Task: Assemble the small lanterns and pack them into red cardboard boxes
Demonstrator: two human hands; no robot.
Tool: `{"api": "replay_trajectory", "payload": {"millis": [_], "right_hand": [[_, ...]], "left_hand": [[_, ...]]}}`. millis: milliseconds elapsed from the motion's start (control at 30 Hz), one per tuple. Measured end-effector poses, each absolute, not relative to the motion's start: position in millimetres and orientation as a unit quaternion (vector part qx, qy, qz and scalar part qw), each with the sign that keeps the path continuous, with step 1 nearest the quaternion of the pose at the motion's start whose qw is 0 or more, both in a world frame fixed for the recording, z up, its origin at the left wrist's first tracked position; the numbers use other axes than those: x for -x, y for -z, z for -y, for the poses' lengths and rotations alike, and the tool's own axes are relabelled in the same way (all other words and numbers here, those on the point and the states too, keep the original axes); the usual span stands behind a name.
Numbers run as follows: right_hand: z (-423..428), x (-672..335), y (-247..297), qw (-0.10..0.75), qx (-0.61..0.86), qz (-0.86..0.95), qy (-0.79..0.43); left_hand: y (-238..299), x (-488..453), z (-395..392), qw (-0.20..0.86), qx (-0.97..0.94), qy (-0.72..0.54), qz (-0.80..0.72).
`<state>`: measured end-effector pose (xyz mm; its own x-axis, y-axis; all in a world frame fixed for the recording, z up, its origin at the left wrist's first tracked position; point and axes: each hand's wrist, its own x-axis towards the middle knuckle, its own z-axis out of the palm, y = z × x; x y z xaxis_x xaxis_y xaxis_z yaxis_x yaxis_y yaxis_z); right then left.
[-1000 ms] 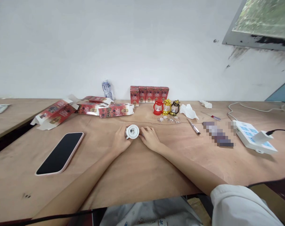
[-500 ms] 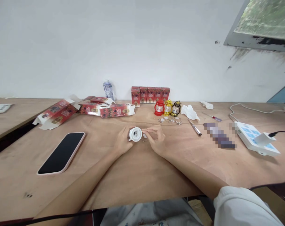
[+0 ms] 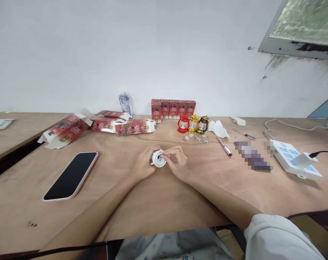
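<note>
Item: white miniature lantern [image 3: 157, 163], so named from its likeness to the red [image 3: 183, 125], gold [image 3: 192, 125] and dark bronze lanterns [image 3: 203, 126] behind; its round, recessed base faces the wearer. Location: near the middle of the desk [image 3: 142, 206], between the two hands; whether it touches the surface cannot be told.

Left hand [image 3: 145, 163]: grip wrapped around the lantern's left side, bearing the hold.

Right hand [image 3: 179, 162]: thumb and forefinger brought together at the recess; whether the grip has anything small in it cannot be told.

Handling, by judgement: light, stiff, probably smooth plastic, inclined to turn in the fingers; thin side parts and the contents of the recess likely delicate. Best held around the sturdy base rim, pressure moderate.

Adjacent: small metal pieces [image 3: 191, 138], before the coloured lanterns; black-screened phone [image 3: 71, 176], well to the left.
</note>
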<state>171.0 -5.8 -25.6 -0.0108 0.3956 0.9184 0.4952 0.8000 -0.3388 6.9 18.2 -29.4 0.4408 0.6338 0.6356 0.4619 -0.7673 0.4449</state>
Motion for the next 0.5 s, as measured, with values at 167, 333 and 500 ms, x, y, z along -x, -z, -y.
{"api": "replay_trajectory", "payload": {"millis": [167, 333, 500], "right_hand": [[4.2, -170.8, 28.2, 0.631, 0.286, 0.717, 0.079], [3.3, -173.9, 31.4, 0.602, 0.257, 0.748, 0.114], [6.8, -174.5, 28.0, 0.575, 0.27, 0.763, 0.119]], "left_hand": [[31.2, -5.7, -19.3, 0.104, -0.841, -0.418, -0.327], [29.6, -5.7, -19.1, 0.106, -0.834, -0.425, -0.336], [28.3, -5.5, -19.6, 0.107, -0.823, -0.43, -0.356]]}}
